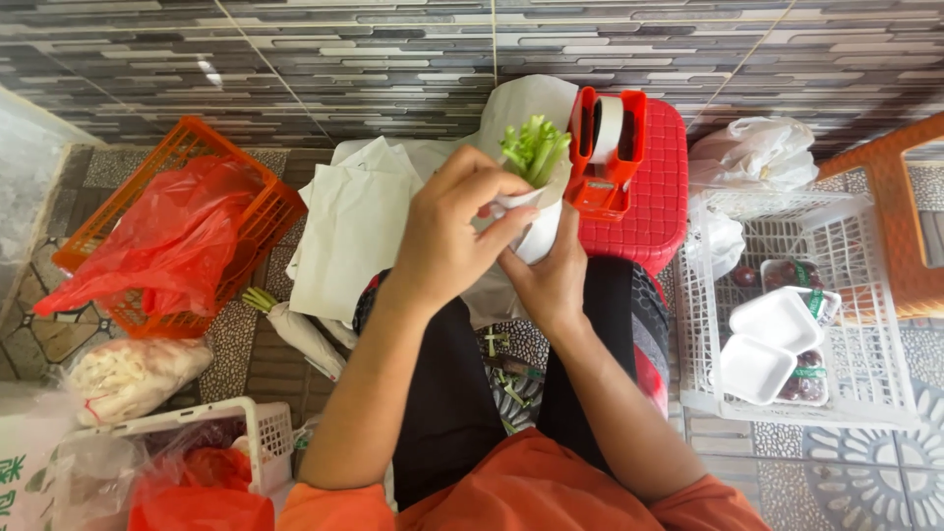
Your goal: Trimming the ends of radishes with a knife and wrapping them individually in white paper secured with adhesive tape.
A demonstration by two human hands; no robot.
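**Floor layout around the seated person**

Centre: wrapped celery bunch (531, 187) held between both hands (492, 246), above the lap. Just right of it: tape dispenser (607, 152) on a plastic stool (654, 197). Behind and left of the bunch: stack of paper sheets (349, 231). Far left: crate (246, 211) with a plastic bag (167, 246) in it; before it, a bagged bundle (128, 374) on the floor. Right: basket (865, 295) holding foam trays (772, 339); behind the basket, a tied bag (752, 152).

My left hand (447, 241) and right hand (551, 280) cover most of the paper-wrapped greens (536, 147); I can't see the stalks' lower ends. The white basket (246, 423) is cut off by the bottom edge.
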